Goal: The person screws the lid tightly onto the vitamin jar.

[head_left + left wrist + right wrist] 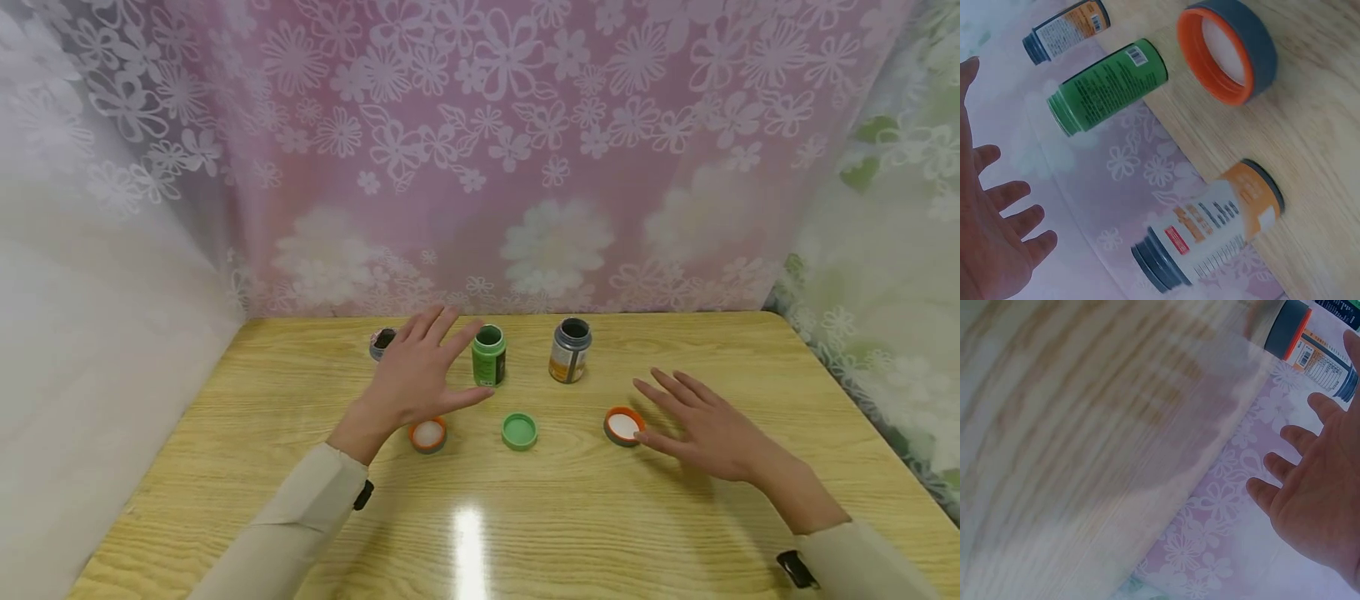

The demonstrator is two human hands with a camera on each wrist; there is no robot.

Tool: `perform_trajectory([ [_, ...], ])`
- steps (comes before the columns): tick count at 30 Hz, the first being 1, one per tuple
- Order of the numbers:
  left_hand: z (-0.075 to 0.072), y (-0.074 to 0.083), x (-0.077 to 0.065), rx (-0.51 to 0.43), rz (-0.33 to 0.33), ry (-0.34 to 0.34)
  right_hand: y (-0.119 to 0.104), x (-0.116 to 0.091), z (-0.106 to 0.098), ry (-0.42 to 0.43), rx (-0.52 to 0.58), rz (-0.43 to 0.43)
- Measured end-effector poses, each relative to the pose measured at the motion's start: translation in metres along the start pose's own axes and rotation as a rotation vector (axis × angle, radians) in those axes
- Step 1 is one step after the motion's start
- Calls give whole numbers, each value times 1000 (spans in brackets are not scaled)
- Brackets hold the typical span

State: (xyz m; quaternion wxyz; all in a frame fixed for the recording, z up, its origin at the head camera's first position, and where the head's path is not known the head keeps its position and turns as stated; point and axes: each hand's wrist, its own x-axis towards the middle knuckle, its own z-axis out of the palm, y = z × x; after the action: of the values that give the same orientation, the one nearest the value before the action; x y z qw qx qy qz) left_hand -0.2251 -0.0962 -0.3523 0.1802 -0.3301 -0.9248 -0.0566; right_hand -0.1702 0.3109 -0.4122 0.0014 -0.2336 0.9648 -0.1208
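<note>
Lying near the right hand is a lid.

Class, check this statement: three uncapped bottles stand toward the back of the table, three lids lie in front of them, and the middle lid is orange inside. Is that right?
Not quite: the middle lid is green inside, not orange, as the head view shows. The rest holds: three uncapped bottles stand toward the back of the table, and three lids lie in front of them.
</note>
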Motion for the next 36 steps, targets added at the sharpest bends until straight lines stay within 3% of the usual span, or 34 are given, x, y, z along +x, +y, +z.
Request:
perform_trajectory([
  [13, 4, 30, 43, 23, 11, -95, 3, 4, 6, -8, -22, -20],
  [22, 9, 45, 71, -24, 19, -76, 1, 6, 7, -13, -28, -43],
  [26, 12, 53, 82, -23, 17, -103, -2, 7, 6, -5, -30, -53],
  [31, 19, 64, 93, -113, 5, -153, -5, 8, 6, -7, -29, -57],
  [36, 30, 73, 99, -220, -53, -185, -5, 10, 8, -23, -18, -51],
])
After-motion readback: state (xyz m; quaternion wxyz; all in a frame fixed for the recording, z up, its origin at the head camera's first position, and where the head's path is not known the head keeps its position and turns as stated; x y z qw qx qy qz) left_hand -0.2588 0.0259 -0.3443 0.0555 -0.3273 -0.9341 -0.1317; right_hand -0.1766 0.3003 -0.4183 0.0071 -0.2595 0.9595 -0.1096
